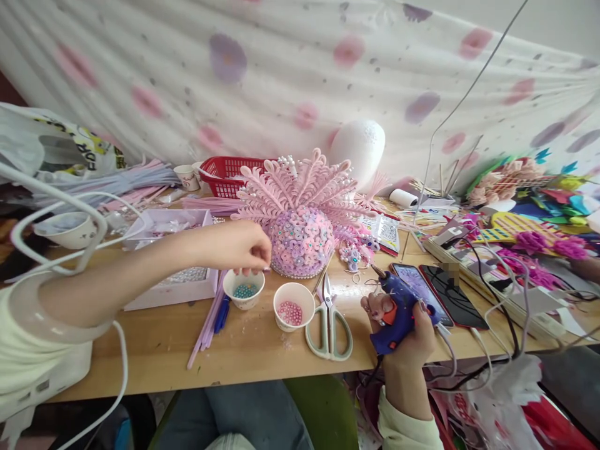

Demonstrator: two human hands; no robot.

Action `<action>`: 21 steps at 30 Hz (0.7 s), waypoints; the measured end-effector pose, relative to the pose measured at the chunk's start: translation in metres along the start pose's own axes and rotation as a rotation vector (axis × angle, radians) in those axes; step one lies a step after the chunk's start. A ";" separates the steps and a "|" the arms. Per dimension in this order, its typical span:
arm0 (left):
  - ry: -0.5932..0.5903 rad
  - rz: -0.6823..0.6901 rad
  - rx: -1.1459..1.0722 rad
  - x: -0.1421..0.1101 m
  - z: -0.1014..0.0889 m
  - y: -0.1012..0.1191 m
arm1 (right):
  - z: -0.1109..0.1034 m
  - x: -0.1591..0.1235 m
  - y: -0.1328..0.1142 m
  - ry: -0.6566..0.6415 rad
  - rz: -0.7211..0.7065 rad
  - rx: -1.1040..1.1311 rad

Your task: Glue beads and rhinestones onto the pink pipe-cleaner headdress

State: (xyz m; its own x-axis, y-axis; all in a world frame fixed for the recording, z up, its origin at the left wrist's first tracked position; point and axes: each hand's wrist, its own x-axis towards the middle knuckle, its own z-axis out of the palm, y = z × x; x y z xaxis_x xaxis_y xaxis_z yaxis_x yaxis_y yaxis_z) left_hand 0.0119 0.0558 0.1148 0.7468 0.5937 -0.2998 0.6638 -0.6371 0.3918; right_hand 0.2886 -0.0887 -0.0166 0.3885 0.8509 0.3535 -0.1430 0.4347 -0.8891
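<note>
My left hand [246,247] hovers over the rim of a paper cup [244,303] of teal beads [245,290]. Its fingers are curled and pinched; whatever they hold is too small to make out. Just beyond it stands a domed headpiece [302,240] covered in pink and lilac flowers, with pink curled plumes [300,184] fanned behind. In my right hand [419,331] is a blue hot glue gun [398,315], its nozzle pointing up and to the left. A second paper cup [287,322] with pink beads [289,312] and a pair of scissors [329,325] lie between my hands.
A white box [175,290] of clear beads sits under my left forearm. Two phones [452,297] and tangled cables lie at the right beside a power strip [492,300]. At the back are a red basket [227,178] and a white foam head [359,150].
</note>
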 end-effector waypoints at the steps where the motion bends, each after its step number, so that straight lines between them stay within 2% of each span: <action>1: 0.078 0.021 0.008 0.004 0.000 -0.001 | 0.000 0.000 0.000 0.004 0.002 -0.007; 3: 0.214 0.080 0.114 0.013 0.005 -0.002 | 0.000 0.000 0.000 0.006 -0.001 -0.036; 5: 0.253 0.121 0.268 0.024 0.015 -0.003 | 0.001 0.000 0.000 0.008 -0.013 -0.064; 9: 0.263 0.100 0.419 0.038 0.029 -0.002 | 0.000 -0.001 0.001 0.022 -0.025 -0.088; 14: 0.263 0.073 0.445 0.045 0.030 0.002 | 0.000 -0.003 0.004 0.034 0.006 -0.066; 21: 0.245 0.016 0.596 0.047 0.032 0.010 | 0.000 -0.005 0.008 0.055 0.004 0.012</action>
State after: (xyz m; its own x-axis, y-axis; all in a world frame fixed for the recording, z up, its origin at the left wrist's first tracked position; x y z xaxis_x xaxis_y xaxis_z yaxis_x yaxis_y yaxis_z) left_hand 0.0554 0.0619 0.0771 0.7722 0.6322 -0.0631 0.6147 -0.7686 -0.1774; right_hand 0.2853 -0.0891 -0.0252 0.4376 0.8353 0.3327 -0.1559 0.4349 -0.8869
